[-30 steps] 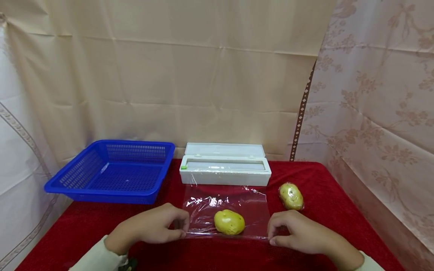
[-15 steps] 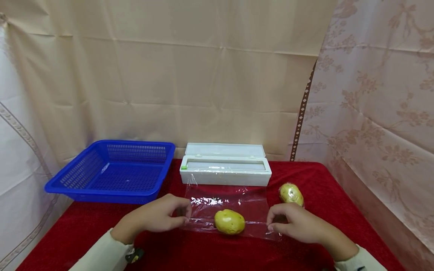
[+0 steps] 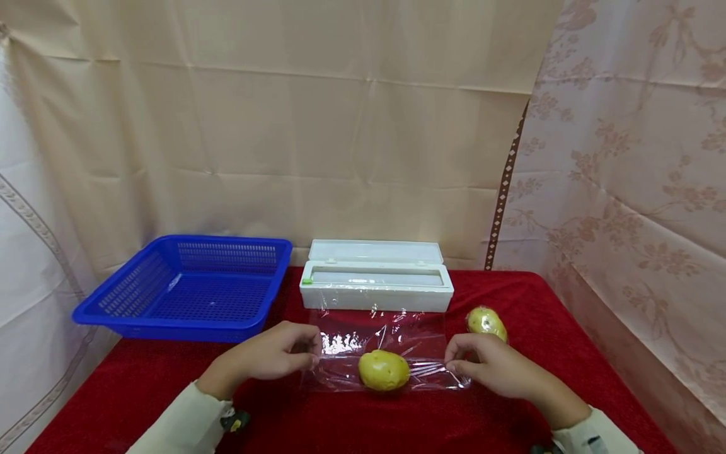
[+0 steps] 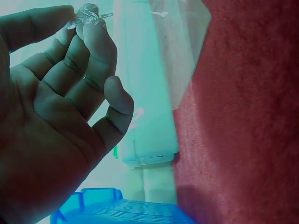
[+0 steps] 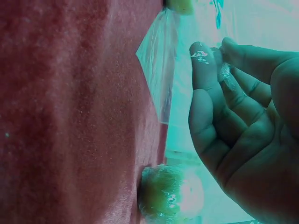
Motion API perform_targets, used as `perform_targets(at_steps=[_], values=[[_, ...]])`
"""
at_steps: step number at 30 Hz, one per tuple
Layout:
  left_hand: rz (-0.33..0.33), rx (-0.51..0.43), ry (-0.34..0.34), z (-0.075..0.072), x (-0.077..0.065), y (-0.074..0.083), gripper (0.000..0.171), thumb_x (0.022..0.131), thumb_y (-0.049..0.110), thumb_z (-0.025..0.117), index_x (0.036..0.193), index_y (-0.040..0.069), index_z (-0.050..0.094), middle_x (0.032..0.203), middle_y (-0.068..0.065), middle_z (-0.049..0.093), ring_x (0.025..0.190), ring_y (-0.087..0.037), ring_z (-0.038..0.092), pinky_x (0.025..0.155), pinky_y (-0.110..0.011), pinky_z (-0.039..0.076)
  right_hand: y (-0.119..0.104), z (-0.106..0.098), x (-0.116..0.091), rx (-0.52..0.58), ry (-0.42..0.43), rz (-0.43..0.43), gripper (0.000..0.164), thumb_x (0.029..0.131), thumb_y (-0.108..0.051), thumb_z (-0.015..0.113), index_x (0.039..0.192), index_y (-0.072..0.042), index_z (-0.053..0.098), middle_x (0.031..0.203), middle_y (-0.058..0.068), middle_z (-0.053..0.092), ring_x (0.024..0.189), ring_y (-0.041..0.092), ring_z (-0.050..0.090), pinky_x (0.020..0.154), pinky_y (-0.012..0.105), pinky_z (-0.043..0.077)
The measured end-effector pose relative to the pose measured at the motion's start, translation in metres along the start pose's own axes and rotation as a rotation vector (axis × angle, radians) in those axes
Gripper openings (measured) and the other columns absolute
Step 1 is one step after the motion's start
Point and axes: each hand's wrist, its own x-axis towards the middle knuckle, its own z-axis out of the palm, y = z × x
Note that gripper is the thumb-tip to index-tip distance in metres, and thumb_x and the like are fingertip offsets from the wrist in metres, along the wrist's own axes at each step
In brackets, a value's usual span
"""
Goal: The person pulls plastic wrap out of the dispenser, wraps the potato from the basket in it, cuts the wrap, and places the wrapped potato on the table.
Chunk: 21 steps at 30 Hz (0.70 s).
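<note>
A bare yellow potato [image 3: 384, 370] lies on a clear sheet of cling film [image 3: 391, 343] spread on the red tablecloth. My left hand [image 3: 276, 354] pinches the film's near-left corner [image 4: 88, 14], and my right hand [image 3: 489, 366] pinches its near-right corner [image 5: 225, 74]. Both corners are lifted and the near edge folds over the potato. The film runs back to a white cling film dispenser box [image 3: 377, 282] with its lid open. A second potato [image 3: 484, 322], wrapped in film [image 5: 170, 193], sits just behind my right hand.
A blue perforated plastic basket [image 3: 187, 287] stands at the back left of the red table [image 3: 544, 296], partly over its left edge. Beige curtains hang close behind and to the right. The table's front edge lies under my forearms.
Both hands have lifted the film's near edge and carried it away from me, over the potato. The film now wrinkles around the potato. The basket, box and wrapped potato have not moved.
</note>
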Motion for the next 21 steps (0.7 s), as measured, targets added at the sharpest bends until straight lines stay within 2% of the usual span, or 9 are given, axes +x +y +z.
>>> perform_targets(at_steps=[6,13,21], values=[[0.002,-0.007,0.036,0.003,0.005,-0.01,0.01,0.094,0.001,0.062,0.091,0.01,0.064,0.08,-0.001,0.069,0.072,-0.004,0.063,0.066,-0.026,0.056,0.007,0.001,0.005,0.041,0.033,0.02,0.013,0.098,-0.023,0.072,0.097,-0.011,0.069,0.085,0.01,0.07,0.07,0.017,0.069,0.064,0.036,0.061],[-0.047,0.058,0.079,0.004,0.006,-0.017,0.008,0.094,0.008,0.067,0.09,0.015,0.064,0.079,0.004,0.068,0.072,-0.004,0.061,0.067,-0.025,0.053,0.015,0.008,0.015,0.091,0.062,0.012,0.012,0.098,-0.018,0.071,0.093,-0.009,0.067,0.079,0.01,0.068,0.063,0.016,0.067,0.058,0.036,0.06],[-0.096,0.111,0.113,0.007,0.012,-0.024,0.005,0.093,0.009,0.069,0.09,0.011,0.066,0.077,0.009,0.066,0.07,-0.004,0.06,0.066,-0.026,0.051,0.018,0.013,0.027,0.075,0.074,0.052,0.011,0.096,-0.016,0.073,0.091,-0.009,0.068,0.073,0.007,0.066,0.059,0.014,0.065,0.054,0.033,0.057]])
